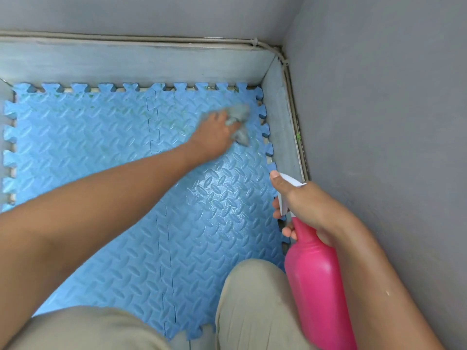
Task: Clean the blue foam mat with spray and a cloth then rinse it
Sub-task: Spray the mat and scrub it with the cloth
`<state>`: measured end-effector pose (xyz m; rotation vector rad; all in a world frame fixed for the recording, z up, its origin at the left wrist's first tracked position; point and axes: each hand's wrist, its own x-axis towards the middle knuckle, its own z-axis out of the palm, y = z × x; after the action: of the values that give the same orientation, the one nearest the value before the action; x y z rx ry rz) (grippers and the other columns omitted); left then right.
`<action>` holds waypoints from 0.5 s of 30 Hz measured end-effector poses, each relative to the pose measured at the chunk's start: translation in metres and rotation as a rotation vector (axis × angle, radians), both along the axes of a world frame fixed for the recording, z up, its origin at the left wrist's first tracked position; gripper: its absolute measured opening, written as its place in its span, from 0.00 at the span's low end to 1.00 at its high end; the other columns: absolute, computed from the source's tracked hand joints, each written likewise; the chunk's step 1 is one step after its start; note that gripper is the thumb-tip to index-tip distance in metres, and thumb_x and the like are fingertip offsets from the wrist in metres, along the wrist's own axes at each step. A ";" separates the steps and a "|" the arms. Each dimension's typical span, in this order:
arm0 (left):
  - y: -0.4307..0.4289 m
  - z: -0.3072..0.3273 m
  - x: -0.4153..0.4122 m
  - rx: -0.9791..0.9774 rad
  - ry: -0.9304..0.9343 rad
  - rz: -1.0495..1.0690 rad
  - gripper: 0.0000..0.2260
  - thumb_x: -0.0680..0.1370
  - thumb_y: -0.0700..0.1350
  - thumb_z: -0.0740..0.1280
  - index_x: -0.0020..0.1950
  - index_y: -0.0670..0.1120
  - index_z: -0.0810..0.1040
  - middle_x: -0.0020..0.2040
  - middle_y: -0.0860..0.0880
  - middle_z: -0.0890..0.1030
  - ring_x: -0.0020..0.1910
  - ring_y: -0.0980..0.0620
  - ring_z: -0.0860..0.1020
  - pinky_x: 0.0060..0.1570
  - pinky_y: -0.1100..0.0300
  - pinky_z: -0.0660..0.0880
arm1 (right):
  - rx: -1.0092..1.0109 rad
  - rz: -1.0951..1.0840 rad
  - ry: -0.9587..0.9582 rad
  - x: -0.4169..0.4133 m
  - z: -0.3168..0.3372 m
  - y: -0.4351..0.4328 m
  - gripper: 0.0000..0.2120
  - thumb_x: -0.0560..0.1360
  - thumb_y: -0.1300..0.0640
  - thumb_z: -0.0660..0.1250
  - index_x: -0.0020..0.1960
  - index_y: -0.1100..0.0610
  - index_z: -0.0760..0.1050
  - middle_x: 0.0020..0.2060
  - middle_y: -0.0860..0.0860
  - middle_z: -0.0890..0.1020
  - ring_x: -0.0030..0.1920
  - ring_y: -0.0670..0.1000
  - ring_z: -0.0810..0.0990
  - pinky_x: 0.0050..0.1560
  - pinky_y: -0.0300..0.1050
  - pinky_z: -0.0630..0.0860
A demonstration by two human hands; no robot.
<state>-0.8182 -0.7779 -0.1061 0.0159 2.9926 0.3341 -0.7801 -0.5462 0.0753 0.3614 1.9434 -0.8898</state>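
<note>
Beige-trousered knees (252,299) knelt at the near edge. Beside them the right hand (310,210), fingers curled round the neck and white trigger of the pink plastic spray bottle (316,281), held it close to the grey wall (379,122). Farther out, the left hand (214,132) bunched a grey cloth (238,120) in its fingers and pressed it on the far right corner of the blue interlocking foam mat (101,160), which lay flat on the floor. Between the hands a wet sheen (222,198) showed; greenish marks (161,107) lay along the far edge. Wiping would probably go best with firm, overlapping strokes across the sprayed patch, worked into the ridged pattern and edge tabs.
</note>
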 end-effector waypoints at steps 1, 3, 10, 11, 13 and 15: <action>-0.018 0.001 -0.008 0.015 -0.050 0.122 0.24 0.83 0.52 0.60 0.79 0.52 0.62 0.74 0.33 0.63 0.70 0.33 0.65 0.71 0.43 0.62 | -0.005 0.001 0.005 0.000 0.000 0.000 0.24 0.77 0.33 0.65 0.56 0.54 0.79 0.42 0.57 0.80 0.26 0.51 0.74 0.23 0.38 0.71; -0.047 -0.001 -0.008 0.028 -0.046 0.284 0.24 0.83 0.52 0.59 0.78 0.51 0.63 0.73 0.31 0.62 0.69 0.31 0.64 0.71 0.43 0.61 | -0.004 0.009 0.017 0.000 0.000 0.000 0.25 0.78 0.33 0.65 0.55 0.56 0.79 0.42 0.57 0.80 0.27 0.51 0.74 0.23 0.38 0.71; -0.151 0.003 0.094 -0.024 0.013 0.741 0.21 0.82 0.48 0.62 0.75 0.45 0.69 0.65 0.29 0.68 0.63 0.31 0.69 0.65 0.44 0.64 | -0.056 0.156 0.090 -0.001 0.000 -0.030 0.33 0.76 0.29 0.63 0.48 0.62 0.79 0.44 0.56 0.85 0.22 0.54 0.75 0.28 0.42 0.71; -0.179 0.002 0.111 -0.039 -0.001 0.857 0.21 0.82 0.48 0.61 0.75 0.45 0.68 0.66 0.29 0.68 0.64 0.31 0.69 0.66 0.45 0.64 | -0.079 0.164 0.111 -0.001 0.000 -0.038 0.35 0.76 0.29 0.63 0.49 0.63 0.79 0.45 0.56 0.85 0.22 0.54 0.76 0.28 0.42 0.72; -0.231 0.003 0.147 -0.076 -0.067 1.072 0.22 0.83 0.51 0.56 0.75 0.41 0.66 0.69 0.31 0.66 0.68 0.32 0.67 0.69 0.45 0.63 | -0.129 0.163 0.141 0.001 -0.003 -0.056 0.37 0.75 0.28 0.62 0.50 0.65 0.80 0.46 0.57 0.86 0.23 0.54 0.77 0.28 0.43 0.73; -0.258 0.002 0.174 -0.096 -0.118 1.113 0.25 0.83 0.52 0.50 0.74 0.37 0.65 0.70 0.32 0.66 0.69 0.32 0.65 0.70 0.44 0.62 | -0.176 0.162 0.169 0.001 -0.008 -0.074 0.38 0.75 0.27 0.61 0.51 0.64 0.80 0.47 0.56 0.86 0.24 0.54 0.79 0.28 0.43 0.74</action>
<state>-0.6446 -1.0363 -0.1036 -1.6058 2.5644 0.2532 -0.7789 -0.6201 0.0675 0.0254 1.9969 -1.0024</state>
